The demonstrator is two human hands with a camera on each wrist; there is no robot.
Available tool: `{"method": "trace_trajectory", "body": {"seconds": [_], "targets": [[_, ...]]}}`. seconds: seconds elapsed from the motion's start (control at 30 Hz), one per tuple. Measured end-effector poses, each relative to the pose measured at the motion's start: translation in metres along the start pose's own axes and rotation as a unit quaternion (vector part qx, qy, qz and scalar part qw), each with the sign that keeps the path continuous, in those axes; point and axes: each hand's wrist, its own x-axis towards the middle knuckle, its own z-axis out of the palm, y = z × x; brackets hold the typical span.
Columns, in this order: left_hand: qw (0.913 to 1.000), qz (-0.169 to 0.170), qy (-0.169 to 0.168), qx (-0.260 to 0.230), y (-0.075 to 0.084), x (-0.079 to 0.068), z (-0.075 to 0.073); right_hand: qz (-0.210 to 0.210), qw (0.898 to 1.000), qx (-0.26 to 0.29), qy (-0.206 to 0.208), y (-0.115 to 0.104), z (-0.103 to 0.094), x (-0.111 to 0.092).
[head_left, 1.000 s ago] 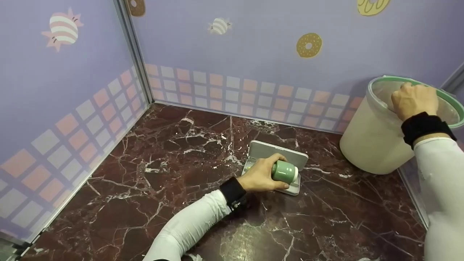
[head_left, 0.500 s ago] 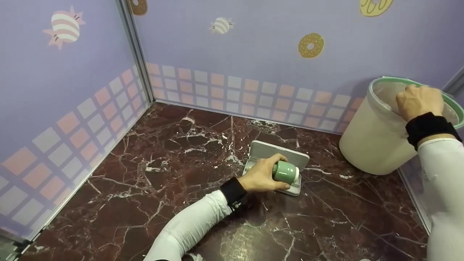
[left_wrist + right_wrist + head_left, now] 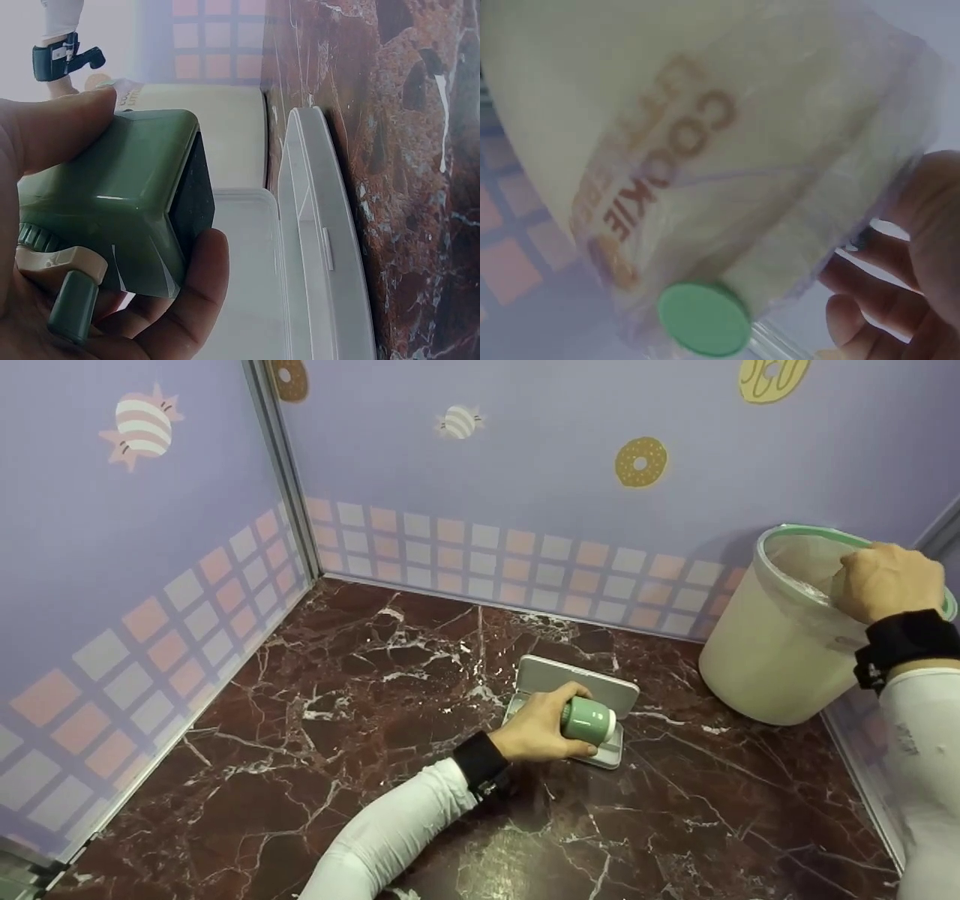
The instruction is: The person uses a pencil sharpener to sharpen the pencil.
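Observation:
My left hand (image 3: 536,727) grips a green crank-handled pencil sharpener (image 3: 587,721), which lies sideways in the fingers. In the left wrist view the sharpener (image 3: 112,195) shows a dark flat face, with a beige crank arm (image 3: 64,264) and green knob (image 3: 73,306). Behind and below it, an open white hinged case (image 3: 577,673) has its lid raised. At the far right my right hand (image 3: 892,581) is over the bin's mouth, knuckles up. The right wrist view shows bent fingers (image 3: 877,292) with a small dark thing (image 3: 859,240) between them; I cannot tell whether they pinch it.
A cream bin (image 3: 772,660) with a green rim and clear liner stands against the back right wall. A green oval piece (image 3: 705,319) shows beside its liner. White crumbs (image 3: 448,710) dot the dark marbled tabletop (image 3: 360,810), and patterned purple walls (image 3: 525,450) enclose it.
My right hand has shifted right and slightly down over the bin, and its wrist has turned. The left hand keeps the sharpener in nearly the same place.

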Motion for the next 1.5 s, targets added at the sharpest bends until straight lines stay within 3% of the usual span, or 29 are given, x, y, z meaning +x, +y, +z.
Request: {"method": "trace_trajectory", "body": {"seconds": [0.13,0.23,0.4,0.47,0.6,0.7,0.8,1.0,1.1,1.23,1.43,1.5], "targets": [[1.0000,-0.001,0.002,0.004,0.000,-0.001,0.000,0.024,0.999,0.029,0.010,0.009,0.001,-0.006],[1.0000,-0.001,0.005,0.008,-0.001,-0.001,0.000,0.034,0.996,0.064,0.042,0.014,0.007,-0.012],[0.9999,-0.009,0.005,0.006,-0.003,-0.002,0.001,0.069,0.982,0.158,0.080,0.012,0.015,-0.026],[0.9998,-0.016,0.006,-0.002,-0.004,-0.003,0.000,0.099,0.969,0.213,0.078,0.007,0.015,-0.030],[0.9996,-0.024,0.011,-0.006,-0.003,-0.004,-0.001,0.158,0.924,0.338,0.087,-0.004,0.013,-0.036],[0.9997,-0.023,0.011,0.000,-0.003,-0.004,-0.001,0.195,0.894,0.391,0.093,-0.011,0.011,-0.041],[0.9997,-0.024,0.008,0.001,-0.003,-0.004,-0.001,0.212,0.878,0.413,0.118,-0.019,0.012,-0.046],[0.9994,-0.033,0.009,-0.005,-0.004,-0.006,-0.001,0.162,0.840,0.450,0.254,-0.045,0.025,-0.047],[0.9992,-0.036,0.011,-0.009,-0.006,-0.007,-0.001,0.133,0.835,0.455,0.280,-0.058,0.031,-0.049],[0.9993,-0.035,0.012,-0.004,-0.007,-0.007,-0.001,0.094,0.833,0.467,0.281,-0.076,0.036,-0.056],[0.9994,-0.033,0.010,-0.009,-0.007,-0.006,-0.001,0.041,0.814,0.530,0.234,-0.100,0.046,-0.069],[0.9993,-0.033,0.008,-0.013,-0.008,-0.005,-0.001,0.024,0.814,0.536,0.224,-0.106,0.051,-0.074]]}}
